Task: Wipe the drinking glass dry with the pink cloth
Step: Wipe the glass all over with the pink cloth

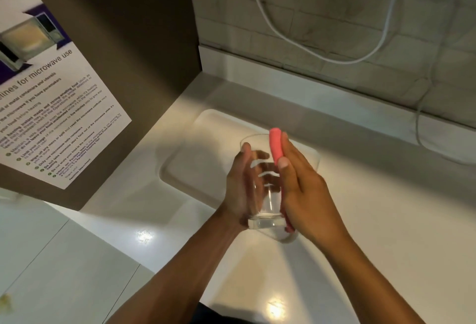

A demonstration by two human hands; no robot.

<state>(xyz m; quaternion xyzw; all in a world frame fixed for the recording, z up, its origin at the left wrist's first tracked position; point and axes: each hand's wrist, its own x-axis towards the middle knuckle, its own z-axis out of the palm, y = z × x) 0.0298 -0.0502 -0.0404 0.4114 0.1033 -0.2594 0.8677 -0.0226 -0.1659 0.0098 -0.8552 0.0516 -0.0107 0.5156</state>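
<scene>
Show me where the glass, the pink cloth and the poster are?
glass [265, 205]: head view, lower clear wall.
pink cloth [276, 146]: head view, rolled top end.
poster [51, 97]: head view, printed middle.

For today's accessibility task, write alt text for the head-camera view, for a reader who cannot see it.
Seen from above, a person's left hand holds a clear drinking glass while the right hand presses a pink cloth against its side. They are above a white counter with a shallow recessed tray area; a microwave-use notice hangs on the left and white cables trail along the tiled wall.
</scene>
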